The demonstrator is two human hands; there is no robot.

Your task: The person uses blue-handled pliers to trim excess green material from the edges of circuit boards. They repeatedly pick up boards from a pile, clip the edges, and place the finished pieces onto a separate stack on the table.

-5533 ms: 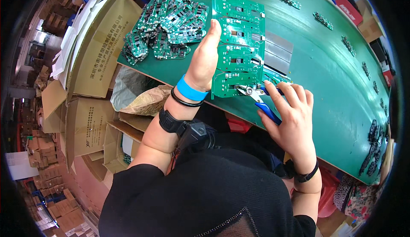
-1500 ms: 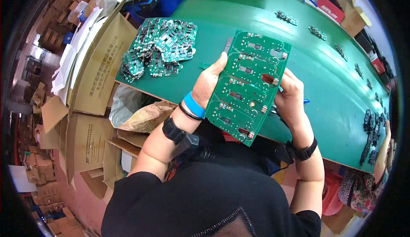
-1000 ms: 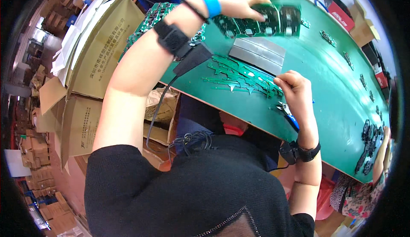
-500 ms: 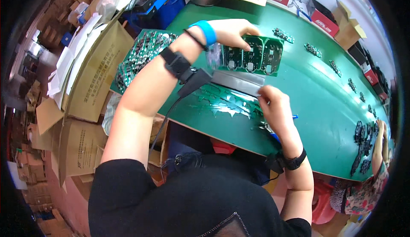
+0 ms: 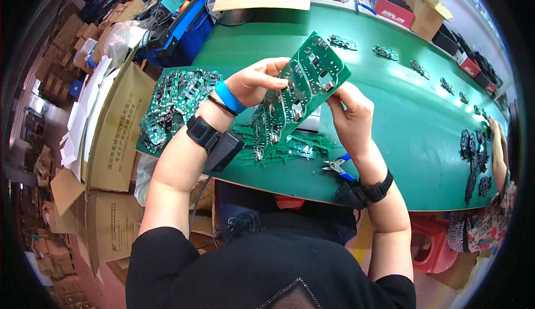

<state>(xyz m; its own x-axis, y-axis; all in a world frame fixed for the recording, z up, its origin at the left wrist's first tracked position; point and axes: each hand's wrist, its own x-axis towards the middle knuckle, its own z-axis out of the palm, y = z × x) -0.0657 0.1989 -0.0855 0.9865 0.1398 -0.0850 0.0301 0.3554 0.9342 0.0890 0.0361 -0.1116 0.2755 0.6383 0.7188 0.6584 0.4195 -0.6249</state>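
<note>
Both hands hold a long green circuit board panel (image 5: 301,89) tilted above the green table (image 5: 401,119). My left hand (image 5: 253,80) grips its left edge near the top. My right hand (image 5: 351,117) grips its right edge. Under the panel lie green offcut strips (image 5: 295,150) and a grey block (image 5: 310,124), mostly hidden. Blue-handled cutters (image 5: 339,168) lie on the table beside my right wrist.
A heap of small green circuit boards (image 5: 175,103) lies at the table's left end. Cardboard boxes (image 5: 114,130) stand left of the table. Small boards (image 5: 384,52) lie in a row along the far side. Dark parts (image 5: 473,158) and another person's arm (image 5: 497,153) are at right.
My left hand had reached to the far side of the table for a panel while the right held the cutters. Now the cutters lie on the table and both hands hold the panel up.
</note>
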